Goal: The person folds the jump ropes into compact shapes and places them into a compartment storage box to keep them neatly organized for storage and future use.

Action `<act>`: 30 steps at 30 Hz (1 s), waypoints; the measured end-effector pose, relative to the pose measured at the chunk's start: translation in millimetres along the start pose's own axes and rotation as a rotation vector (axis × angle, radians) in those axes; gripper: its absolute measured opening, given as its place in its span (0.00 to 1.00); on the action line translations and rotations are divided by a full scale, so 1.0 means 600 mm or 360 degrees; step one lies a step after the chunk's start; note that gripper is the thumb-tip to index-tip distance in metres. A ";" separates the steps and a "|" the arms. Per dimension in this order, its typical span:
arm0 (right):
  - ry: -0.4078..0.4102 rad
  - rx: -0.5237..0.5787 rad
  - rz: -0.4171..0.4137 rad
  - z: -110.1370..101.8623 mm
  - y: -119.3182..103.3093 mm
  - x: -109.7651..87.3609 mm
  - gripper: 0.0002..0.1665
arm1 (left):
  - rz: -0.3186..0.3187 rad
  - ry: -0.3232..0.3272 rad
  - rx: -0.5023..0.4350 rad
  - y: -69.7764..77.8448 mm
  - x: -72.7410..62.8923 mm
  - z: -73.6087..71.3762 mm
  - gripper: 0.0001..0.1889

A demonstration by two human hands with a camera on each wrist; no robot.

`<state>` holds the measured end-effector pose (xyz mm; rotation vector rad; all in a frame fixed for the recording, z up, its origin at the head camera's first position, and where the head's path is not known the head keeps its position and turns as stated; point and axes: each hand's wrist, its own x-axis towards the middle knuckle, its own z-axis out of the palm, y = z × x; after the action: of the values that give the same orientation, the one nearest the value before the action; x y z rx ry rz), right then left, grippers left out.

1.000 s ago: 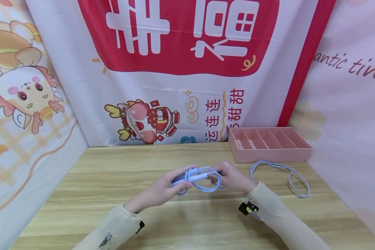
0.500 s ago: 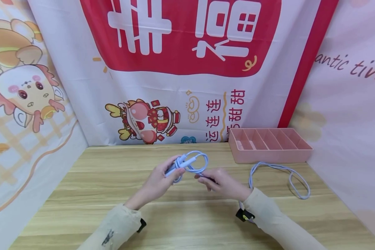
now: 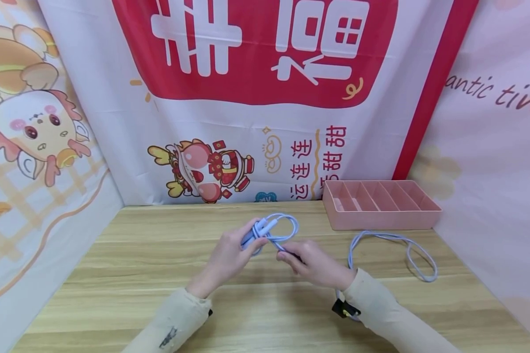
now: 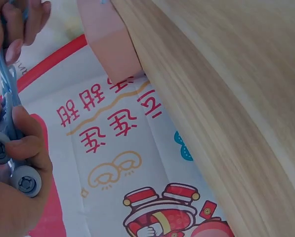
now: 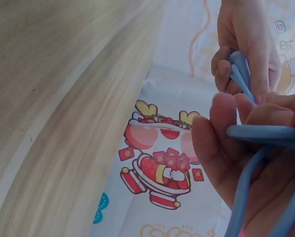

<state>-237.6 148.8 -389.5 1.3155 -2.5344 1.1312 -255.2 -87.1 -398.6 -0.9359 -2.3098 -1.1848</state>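
My left hand [image 3: 229, 252] grips the two light-blue handles [image 3: 265, 228] of a jump rope, side by side, with cord wound round them. Their round grey end caps [image 4: 26, 181] stick out of the hand in the left wrist view. From the handles a loop of cord [image 3: 297, 225] arcs over toward the right. My right hand [image 3: 315, 264], just to the right and apart from the left, pinches the cord; strands also pass through its curled fingers [image 5: 221, 118] in the right wrist view. A small dark piece shows at that hand, too small to tell.
A pink divided box [image 3: 382, 218] stands at the back right of the wooden table [image 3: 159, 274]. Slack cord [image 3: 424, 257] lies in front of it and runs back under the right forearm. Printed cloths hang behind and on both sides.
Both hands shifted left with the rope, then slightly back right. The right hand turned and drew apart from the handles, and the handles tilted upward. The left grip stayed on them.
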 end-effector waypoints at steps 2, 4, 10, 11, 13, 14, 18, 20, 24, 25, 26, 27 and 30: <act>0.0008 -0.0037 -0.0015 0.003 -0.001 0.003 0.09 | 0.0065 0.0017 0.0091 -0.001 -0.002 0.001 0.21; 0.0007 -0.0068 -0.0019 0.007 -0.002 0.005 0.09 | 0.0142 0.0033 0.0193 -0.001 -0.004 0.001 0.23; 0.0002 -0.0014 0.0092 0.012 -0.004 0.002 0.08 | 0.0400 0.0082 0.0496 -0.001 -0.006 0.001 0.28; -0.0002 0.0003 0.0113 0.012 -0.005 0.001 0.09 | 0.0429 0.0086 0.0541 -0.001 -0.006 0.002 0.28; -0.0031 0.0044 0.0158 0.012 -0.006 0.000 0.11 | 0.0473 0.0094 0.0626 -0.002 -0.007 0.003 0.29; -0.0048 0.0057 0.0173 0.012 -0.006 -0.001 0.12 | 0.0490 0.0092 0.0658 -0.002 -0.008 0.004 0.29; -0.0071 0.0083 0.0203 0.008 -0.007 -0.002 0.12 | 0.0484 0.0060 0.0720 0.002 -0.008 0.006 0.30; -0.0045 0.0059 0.0184 0.007 -0.008 -0.001 0.10 | 0.0466 0.0050 0.0730 0.003 -0.008 0.006 0.30; -0.0001 -0.0013 0.0152 0.008 -0.010 0.000 0.12 | 0.0422 0.0025 0.0754 0.003 -0.011 0.007 0.29; 0.0003 -0.0032 0.0154 0.009 -0.010 0.001 0.13 | 0.0406 0.0012 0.0757 0.002 -0.012 0.008 0.29; 0.0000 -0.0048 0.0164 0.010 -0.010 0.000 0.12 | 0.0387 -0.0002 0.0754 0.001 -0.013 0.008 0.29; -0.0013 -0.0060 0.0179 0.011 -0.010 0.000 0.12 | 0.0376 -0.0014 0.0749 0.001 -0.015 0.009 0.28; -0.0070 -0.0099 0.0242 0.016 -0.009 -0.002 0.10 | 0.0372 -0.0024 0.0729 0.001 -0.018 0.014 0.29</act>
<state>-230.5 141.7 -393.7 1.1637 -2.7177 1.0490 -247.3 -84.2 -409.3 -1.0008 -2.2628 -0.5229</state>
